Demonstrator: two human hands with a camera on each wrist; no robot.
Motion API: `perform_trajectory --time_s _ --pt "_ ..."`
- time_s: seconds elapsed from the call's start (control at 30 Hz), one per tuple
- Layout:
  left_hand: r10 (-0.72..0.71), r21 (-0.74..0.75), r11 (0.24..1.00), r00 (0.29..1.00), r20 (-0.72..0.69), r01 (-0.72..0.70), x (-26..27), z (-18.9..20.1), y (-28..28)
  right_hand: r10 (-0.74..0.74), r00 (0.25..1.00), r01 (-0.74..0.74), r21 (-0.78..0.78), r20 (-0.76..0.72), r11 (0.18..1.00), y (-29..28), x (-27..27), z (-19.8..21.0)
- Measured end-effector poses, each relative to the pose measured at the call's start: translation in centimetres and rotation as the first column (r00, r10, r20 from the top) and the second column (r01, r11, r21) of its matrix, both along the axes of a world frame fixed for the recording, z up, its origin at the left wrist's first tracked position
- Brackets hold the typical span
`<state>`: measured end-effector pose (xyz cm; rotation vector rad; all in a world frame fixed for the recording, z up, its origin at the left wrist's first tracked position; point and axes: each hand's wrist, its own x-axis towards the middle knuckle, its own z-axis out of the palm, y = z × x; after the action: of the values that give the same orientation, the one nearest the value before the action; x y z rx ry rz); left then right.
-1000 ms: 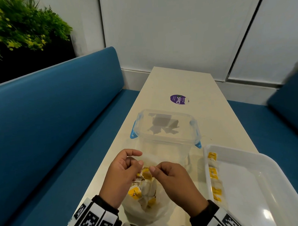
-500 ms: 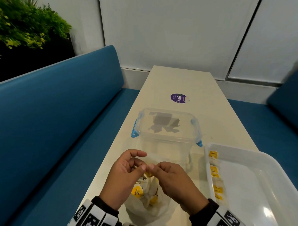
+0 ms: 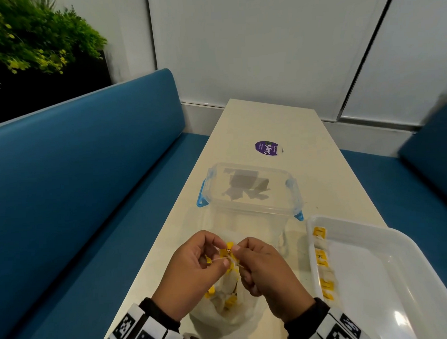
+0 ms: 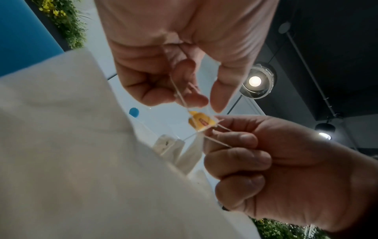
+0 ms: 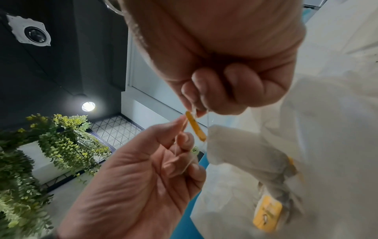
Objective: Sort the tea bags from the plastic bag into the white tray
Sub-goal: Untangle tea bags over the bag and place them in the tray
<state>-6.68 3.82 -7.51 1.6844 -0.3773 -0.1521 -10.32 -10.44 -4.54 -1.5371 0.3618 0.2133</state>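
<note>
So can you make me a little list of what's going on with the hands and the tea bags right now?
left hand: pinches a tea bag string
right hand: pinches the yellow tag and strings
plastic bag: on the table under the hands, tea bags inside
tray: at the right, a row of tea bags along its left wall
clear box: behind the hands, lid on
step: untangling strings, I think

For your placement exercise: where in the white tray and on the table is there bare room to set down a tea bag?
Free: the white tray floor right of the tea bags lining its left wall; the table beyond the purple sticker. Crowded: between the clear container, both hands and the plastic bag.
</note>
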Motion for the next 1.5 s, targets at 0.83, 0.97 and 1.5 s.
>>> perform_trajectory --time_s 0.83,0.97,1.5 --pt "-0.09 -0.067 0.994 0.986 -0.14 0.081 0.6 0.0 -0.4 -0.002 0.93 0.078 -0.194 0.367 0.978 0.0 0.0 -1.8" --pt "-0.146 0.001 0.989 0.986 -0.078 0.147 0.6 -0.3 -0.5 -0.003 0.916 0.071 -0.154 0.401 0.986 0.0 0.2 -1.6" --pt "-0.161 -0.285 0.956 0.929 -0.334 0.064 1.1 0.0 0.0 -0.028 0.92 0.052 -0.052 0.391 0.997 0.2 -0.1 -0.9"
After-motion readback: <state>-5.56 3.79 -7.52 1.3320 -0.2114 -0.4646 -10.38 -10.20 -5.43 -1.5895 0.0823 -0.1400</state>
